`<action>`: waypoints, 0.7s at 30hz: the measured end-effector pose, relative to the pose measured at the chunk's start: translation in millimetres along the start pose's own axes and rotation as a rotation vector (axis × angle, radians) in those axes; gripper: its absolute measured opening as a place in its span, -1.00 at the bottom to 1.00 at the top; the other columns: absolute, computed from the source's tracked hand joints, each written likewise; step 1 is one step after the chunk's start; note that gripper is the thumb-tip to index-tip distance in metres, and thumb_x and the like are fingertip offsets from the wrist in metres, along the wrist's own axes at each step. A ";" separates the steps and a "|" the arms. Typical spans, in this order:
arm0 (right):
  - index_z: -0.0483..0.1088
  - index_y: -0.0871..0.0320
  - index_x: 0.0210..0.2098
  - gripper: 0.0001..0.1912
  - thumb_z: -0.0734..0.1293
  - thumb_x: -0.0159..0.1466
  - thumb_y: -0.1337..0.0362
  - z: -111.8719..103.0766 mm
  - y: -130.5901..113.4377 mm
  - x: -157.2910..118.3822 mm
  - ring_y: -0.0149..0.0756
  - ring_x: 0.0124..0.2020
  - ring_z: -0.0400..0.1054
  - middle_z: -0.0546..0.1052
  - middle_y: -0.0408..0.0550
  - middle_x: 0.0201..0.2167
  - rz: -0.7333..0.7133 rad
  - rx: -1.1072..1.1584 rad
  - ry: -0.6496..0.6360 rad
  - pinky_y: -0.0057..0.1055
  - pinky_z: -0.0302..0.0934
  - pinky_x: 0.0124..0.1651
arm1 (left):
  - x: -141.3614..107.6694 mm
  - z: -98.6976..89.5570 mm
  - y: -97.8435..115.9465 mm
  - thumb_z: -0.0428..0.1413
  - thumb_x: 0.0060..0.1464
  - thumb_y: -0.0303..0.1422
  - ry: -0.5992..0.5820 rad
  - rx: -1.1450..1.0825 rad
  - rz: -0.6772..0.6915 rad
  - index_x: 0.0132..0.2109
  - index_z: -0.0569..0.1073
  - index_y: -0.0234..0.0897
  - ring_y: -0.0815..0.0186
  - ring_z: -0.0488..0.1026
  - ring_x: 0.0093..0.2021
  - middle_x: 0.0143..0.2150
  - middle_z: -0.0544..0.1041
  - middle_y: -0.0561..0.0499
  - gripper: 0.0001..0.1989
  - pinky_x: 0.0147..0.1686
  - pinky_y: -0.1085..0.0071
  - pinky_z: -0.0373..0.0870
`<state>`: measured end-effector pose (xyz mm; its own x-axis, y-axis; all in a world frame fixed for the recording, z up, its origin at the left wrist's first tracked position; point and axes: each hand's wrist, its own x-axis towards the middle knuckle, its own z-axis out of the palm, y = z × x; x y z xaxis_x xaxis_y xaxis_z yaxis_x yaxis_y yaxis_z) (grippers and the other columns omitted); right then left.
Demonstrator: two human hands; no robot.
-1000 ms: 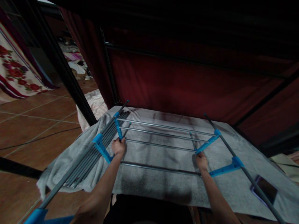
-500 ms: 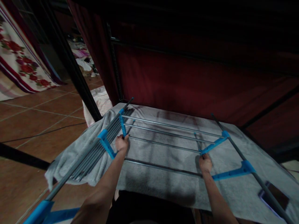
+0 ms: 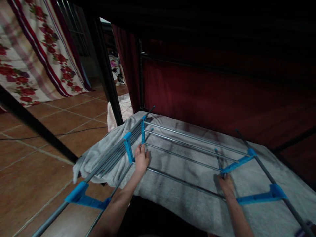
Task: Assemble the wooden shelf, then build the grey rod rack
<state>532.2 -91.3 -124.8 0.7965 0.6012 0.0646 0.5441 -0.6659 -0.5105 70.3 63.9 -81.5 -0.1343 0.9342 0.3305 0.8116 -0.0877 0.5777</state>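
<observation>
A rack frame of grey metal tubes joined by blue plastic brackets (image 3: 128, 147) lies across a bed covered with a grey blanket (image 3: 168, 179). My left hand (image 3: 142, 161) is at the left side of the frame, between two blue brackets. Its fingers are stretched forward and the thumb stands apart, touching or just over the lower tube. On the right, my right hand (image 3: 226, 185) has its fingers curled round the lower tube, just below a blue bracket (image 3: 238, 164). Thin cross tubes (image 3: 182, 156) span between the two sides.
Several loose grey tubes (image 3: 116, 154) lie bundled on the blanket at the left. Black bed posts (image 3: 108, 72) and a dark red curtain (image 3: 197, 95) enclose the bed. A flowered cloth (image 3: 49, 56) hangs at the left above the tiled floor (image 3: 49, 131).
The view has swung left, so everything sits further right in the picture. My left hand's fingers have loosened and stretched out from the tube. My right hand keeps its hold near the bracket.
</observation>
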 end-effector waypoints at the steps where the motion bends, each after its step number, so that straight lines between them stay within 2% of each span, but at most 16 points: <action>1: 0.25 0.33 0.20 -0.32 0.22 0.14 0.12 0.0 -5.1 -9.9 0.10 0.03 0.38 0.44 0.33 0.00 -0.009 0.015 0.019 -0.13 0.29 -0.03 | -14.5 -4.3 1.5 0.00 0.18 -0.36 0.027 -0.057 0.050 0.24 0.25 -0.36 0.08 0.18 0.30 0.26 0.23 -0.28 -0.51 0.26 0.16 0.17; 3: 0.13 0.35 0.28 -0.28 0.16 0.20 0.11 3.6 -17.9 -39.8 0.11 0.20 0.23 0.31 0.36 0.16 -0.151 0.127 0.111 -0.06 0.18 0.16 | -37.8 -13.2 8.7 -0.03 0.19 -0.38 0.045 -0.181 0.111 0.21 0.30 -0.30 0.08 0.24 0.26 0.22 0.27 -0.24 -0.56 0.24 0.14 0.23; 5: 0.14 0.27 0.28 -0.35 0.12 0.26 0.11 12.3 -31.0 -79.9 0.05 0.27 0.13 0.25 0.27 0.23 -0.410 0.273 0.147 -0.02 0.10 0.24 | -49.3 -24.3 25.6 -0.05 0.20 -0.40 0.037 -0.298 0.177 0.18 0.34 -0.20 0.13 0.31 0.21 0.16 0.33 -0.18 -0.60 0.19 0.15 0.30; 7: 0.20 0.21 0.24 -0.45 0.09 0.32 0.13 24.8 -40.8 -122.5 0.01 0.25 0.16 0.29 0.21 0.21 -0.610 0.360 0.118 0.02 0.12 0.24 | -48.0 -38.9 54.0 -0.07 0.22 -0.42 0.055 -0.402 0.281 0.16 0.36 -0.12 0.19 0.35 0.18 0.13 0.36 -0.13 -0.62 0.17 0.20 0.33; 10: 0.32 0.12 0.16 -0.56 0.07 0.37 0.19 43.1 -45.4 -172.7 -0.04 0.13 0.29 0.41 0.15 0.10 -0.736 0.364 0.056 0.01 0.20 0.16 | -29.1 -67.3 112.9 -0.07 0.25 -0.45 0.172 -0.515 0.457 0.14 0.38 -0.09 0.24 0.37 0.14 0.10 0.39 -0.11 -0.64 0.15 0.25 0.33; 13: 0.33 0.10 0.16 -0.56 0.06 0.40 0.15 52.3 -42.6 -195.3 -0.01 0.13 0.28 0.42 0.15 0.10 -0.765 0.327 0.077 0.05 0.20 0.13 | 2.8 -99.8 175.2 -0.06 0.25 -0.45 0.313 -0.595 0.601 0.08 0.42 -0.12 0.27 0.40 0.08 0.03 0.43 -0.09 -0.68 0.11 0.30 0.34; 16: 0.32 0.13 0.15 -0.54 0.04 0.40 0.10 51.7 -40.7 -198.6 0.02 0.15 0.26 0.39 0.19 0.13 -0.744 0.307 0.129 0.06 0.19 0.13 | 50.6 -131.9 223.5 -0.08 0.27 -0.43 0.476 -0.632 0.622 0.01 0.45 -0.18 0.26 0.41 0.05 -0.02 0.43 -0.09 -0.73 0.07 0.31 0.36; 19: 0.33 0.15 0.11 -0.54 0.05 0.40 0.07 47.8 -41.9 -197.7 0.03 0.12 0.27 0.41 0.21 0.08 -0.703 0.322 0.148 0.04 0.19 0.13 | 116.6 -161.1 245.5 -0.09 0.26 -0.44 0.535 -0.571 0.645 -0.07 0.46 -0.27 0.24 0.43 0.00 -0.11 0.45 -0.06 -0.75 0.06 0.25 0.36; 21: 0.35 0.15 0.07 -0.56 0.04 0.40 0.07 46.3 -43.1 -197.9 0.01 0.09 0.29 0.43 0.20 0.02 -0.661 0.338 0.148 0.02 0.21 0.11 | 162.1 -179.2 239.5 -0.07 0.23 -0.45 0.498 -0.492 0.647 -0.05 0.46 -0.32 0.24 0.43 -0.03 -0.11 0.45 -0.06 -0.75 0.06 0.22 0.35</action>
<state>338.9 -161.0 -155.3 0.3724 0.7468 0.5511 0.8294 -0.0013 -0.5587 141.0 132.4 244.2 -0.0624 0.4086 0.9106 0.4981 -0.7779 0.3832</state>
